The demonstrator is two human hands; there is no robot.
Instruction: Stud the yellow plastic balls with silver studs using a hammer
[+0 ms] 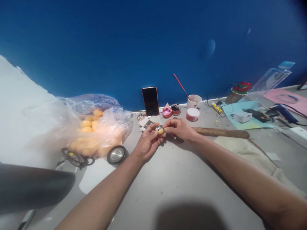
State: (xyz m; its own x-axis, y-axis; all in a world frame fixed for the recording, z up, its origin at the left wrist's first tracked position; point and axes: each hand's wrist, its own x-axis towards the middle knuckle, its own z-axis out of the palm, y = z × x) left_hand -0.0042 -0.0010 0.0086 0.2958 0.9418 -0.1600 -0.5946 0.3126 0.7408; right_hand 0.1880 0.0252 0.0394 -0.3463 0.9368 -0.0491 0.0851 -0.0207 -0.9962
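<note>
My left hand (149, 143) is closed around a small yellow and shiny silver piece (160, 131), held above the table between thumb and fingers. My right hand (180, 128) meets it from the right, fingers pinched together at the piece's edge; what they grip is too small to make out. Under my right hand shows a dark thin stick (178, 138), and I cannot tell whether the hand holds it. Just behind my left hand lies a patterned card with small shiny bits (148, 124).
A phone (150, 101) leans against the blue wall. Right of it are small red tubs (167, 112) and a white cup (194, 101) with a red stick. A wooden rod (222, 132) lies beyond my right forearm. Leftward sit a plastic bag (96, 140) of yellow-orange things and a round metal-topped object (117, 155).
</note>
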